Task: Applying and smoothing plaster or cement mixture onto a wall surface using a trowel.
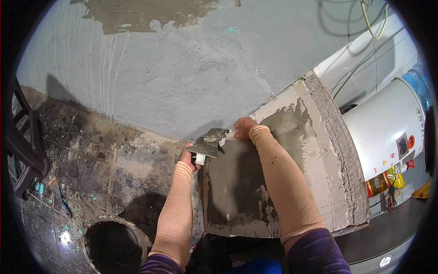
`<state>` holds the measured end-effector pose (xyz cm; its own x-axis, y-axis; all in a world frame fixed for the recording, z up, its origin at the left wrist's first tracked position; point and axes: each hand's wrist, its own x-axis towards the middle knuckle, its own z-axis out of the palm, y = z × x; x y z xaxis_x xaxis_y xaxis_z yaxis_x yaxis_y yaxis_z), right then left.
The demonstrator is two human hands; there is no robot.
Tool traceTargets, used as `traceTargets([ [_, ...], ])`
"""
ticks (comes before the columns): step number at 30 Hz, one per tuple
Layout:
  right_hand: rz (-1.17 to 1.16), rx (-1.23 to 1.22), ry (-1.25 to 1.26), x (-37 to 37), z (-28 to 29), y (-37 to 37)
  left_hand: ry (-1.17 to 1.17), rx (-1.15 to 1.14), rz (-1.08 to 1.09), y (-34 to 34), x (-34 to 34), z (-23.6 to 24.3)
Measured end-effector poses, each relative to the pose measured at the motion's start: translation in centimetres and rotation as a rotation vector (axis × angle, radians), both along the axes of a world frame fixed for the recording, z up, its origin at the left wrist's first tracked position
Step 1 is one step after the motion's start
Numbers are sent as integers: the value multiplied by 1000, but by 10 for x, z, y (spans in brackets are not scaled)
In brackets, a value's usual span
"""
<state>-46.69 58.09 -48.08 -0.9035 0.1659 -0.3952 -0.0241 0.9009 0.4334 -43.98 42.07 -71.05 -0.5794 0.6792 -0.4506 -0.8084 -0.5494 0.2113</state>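
Note:
My left hand [187,157] is closed around a plastering trowel [203,150] from below, its blade lying roughly level. A lump of wet grey mortar [214,135] rests on the far side of that blade. My right hand [245,128] is closed, with a pale flat tool [231,134] partly showing beside the mortar; the fingers hide the rest of it. Both hands are over the far left corner of a raised slab [319,201], close to the wall. Dark wet mortar [242,173] is spread over much of the slab's face.
A grey wall [159,77] with a brown mortar patch rises ahead. At lower left stands a bucket [143,239]; a scraper [60,197] lies on the dirty floor near a dark plastic stool [25,146]. To the right are a white container [388,128] and colourful packages [381,182].

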Motion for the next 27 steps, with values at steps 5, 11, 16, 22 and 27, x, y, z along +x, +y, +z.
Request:
traceTargets([
  [5,-42,46,6,-10,10,-1,-3,-9,-1,0,-2,0],
  [11,62,139,-25,-26,27,-25,11,-23,-32,1,-8,-2],
  [16,132,219,-19,-33,68,-50,78,-55,-10,2,-11,-8],
  [22,128,271,-78,-25,124,-75,43,-19,-36,-1,-14,-14],
  [27,226,129,-81,-15,131,-83,8,-71,11,-8,-11,-10],
])
